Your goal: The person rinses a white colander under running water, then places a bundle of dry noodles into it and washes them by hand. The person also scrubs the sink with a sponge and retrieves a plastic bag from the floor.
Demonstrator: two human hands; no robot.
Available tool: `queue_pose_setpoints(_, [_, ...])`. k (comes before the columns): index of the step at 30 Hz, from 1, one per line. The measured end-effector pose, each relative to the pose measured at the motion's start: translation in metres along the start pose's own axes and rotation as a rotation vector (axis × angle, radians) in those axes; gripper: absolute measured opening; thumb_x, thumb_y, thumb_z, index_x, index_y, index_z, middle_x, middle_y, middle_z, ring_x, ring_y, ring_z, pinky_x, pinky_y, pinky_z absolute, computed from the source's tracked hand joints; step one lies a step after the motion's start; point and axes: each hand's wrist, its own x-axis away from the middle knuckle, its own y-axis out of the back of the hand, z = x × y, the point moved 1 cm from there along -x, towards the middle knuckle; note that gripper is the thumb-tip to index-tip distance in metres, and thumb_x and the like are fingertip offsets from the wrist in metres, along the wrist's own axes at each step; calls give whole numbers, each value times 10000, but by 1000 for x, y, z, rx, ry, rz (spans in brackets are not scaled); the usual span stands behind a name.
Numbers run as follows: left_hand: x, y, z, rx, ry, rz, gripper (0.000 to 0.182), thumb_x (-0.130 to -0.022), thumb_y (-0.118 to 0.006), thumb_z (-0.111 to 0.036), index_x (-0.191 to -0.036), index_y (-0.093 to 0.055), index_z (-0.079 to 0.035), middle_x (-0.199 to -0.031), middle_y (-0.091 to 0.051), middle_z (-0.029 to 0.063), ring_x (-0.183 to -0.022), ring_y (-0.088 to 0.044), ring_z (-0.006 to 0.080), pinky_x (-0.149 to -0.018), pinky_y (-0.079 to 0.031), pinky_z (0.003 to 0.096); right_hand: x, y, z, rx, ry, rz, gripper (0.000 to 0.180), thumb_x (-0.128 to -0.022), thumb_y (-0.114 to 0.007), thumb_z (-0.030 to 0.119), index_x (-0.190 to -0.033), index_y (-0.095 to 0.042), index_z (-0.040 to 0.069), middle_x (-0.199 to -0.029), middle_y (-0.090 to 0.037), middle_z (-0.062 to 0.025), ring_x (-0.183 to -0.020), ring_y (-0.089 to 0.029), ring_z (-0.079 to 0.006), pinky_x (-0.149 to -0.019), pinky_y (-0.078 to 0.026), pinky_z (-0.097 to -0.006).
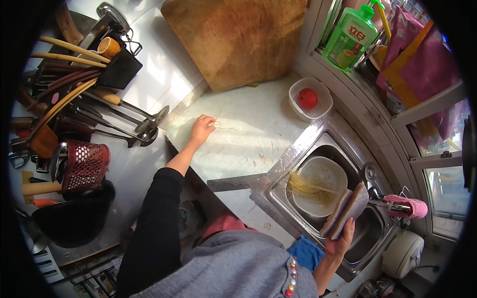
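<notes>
My left hand (204, 129) is on the counter (238, 149) at the left, its fingers closed around a few thin pale strands (223, 126). Over the sink at the right, my right hand (342, 239) holds a flat greyish piece (350, 212) that looks folded in two, with a brown edge; its material cannot be told. Beneath and beside it, a white perforated colander (324, 167) sits in the left sink basin, with a bundle of yellowish strands (307, 186) across it.
A white basket (310, 111) with a red round item (308, 98) stands behind the sink. A wooden cutting board (238, 41) leans at the back. Utensils hang at the left by a black holder (121, 67). A faucet (391, 206) with pink cloth and a blue cloth (306, 253) flank the sink.
</notes>
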Motion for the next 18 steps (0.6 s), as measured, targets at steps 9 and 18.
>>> queue_pose_setpoints(9, [-4, -8, -25, -542, -138, 55, 53, -765, -669, -84, -788, -656, -38, -843, -655, 145, -801, -654, 320, -729, -548, 398, 4, 14, -2, -42, -21, 104, 346, -978, -537, 184, -1290, -470, 51, -1134, -627, -96, -943, -640, -213, -807, -544, -377])
queue_pose_setpoints(18, [-11, -20, -22, -682, -35, 101, 140, -737, -623, -83, -800, -653, 38, -844, -662, 246, -783, -663, 399, -737, -550, 452, 11, 14, 0, -68, -14, 111, 357, -978, -531, 159, -1307, -460, 38, -1154, -624, -97, -974, -635, -207, -842, -532, -364])
